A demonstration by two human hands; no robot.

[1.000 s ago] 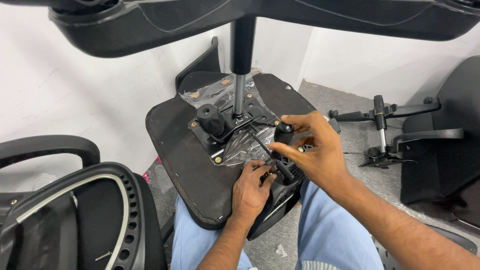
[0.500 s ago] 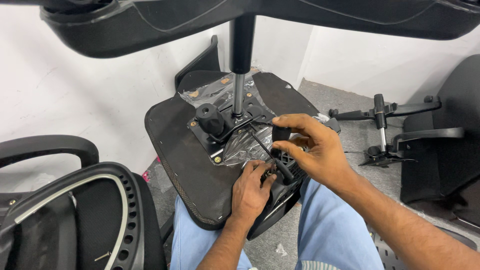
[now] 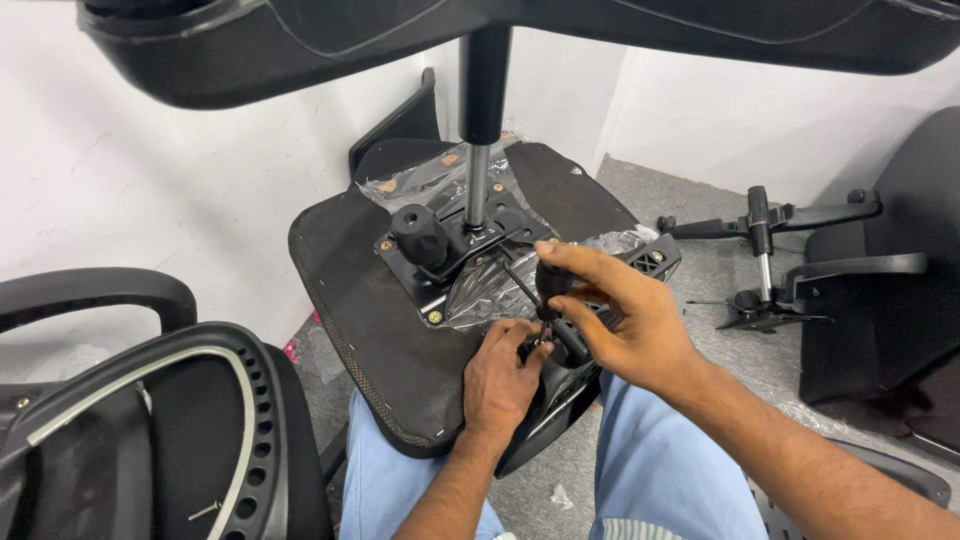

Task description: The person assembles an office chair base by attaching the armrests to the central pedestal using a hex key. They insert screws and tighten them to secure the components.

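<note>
An upturned black chair seat (image 3: 370, 310) rests on my lap, underside up. A black metal mechanism plate (image 3: 455, 250) with a round knob and a gas-lift column (image 3: 480, 150) is fixed on it, over clear plastic wrap. My right hand (image 3: 620, 320) grips the black handle of a screwdriver (image 3: 552, 285), its tip pointing down at the plate's near corner. My left hand (image 3: 505, 375) lies at the seat's front edge, fingertips pinching at the tool's tip, apparently on a small screw I can barely see.
A black mesh chair back with armrest (image 3: 150, 420) stands at the lower left. A chair base arches overhead (image 3: 500, 30). Loose armrest parts (image 3: 790, 260) lie on the grey floor at right, beside another black seat (image 3: 890, 270). White walls stand behind.
My right hand has shifted its grip along the screwdriver handle, turning it slightly. My left hand stays at the tool's tip. The seat has not moved.
</note>
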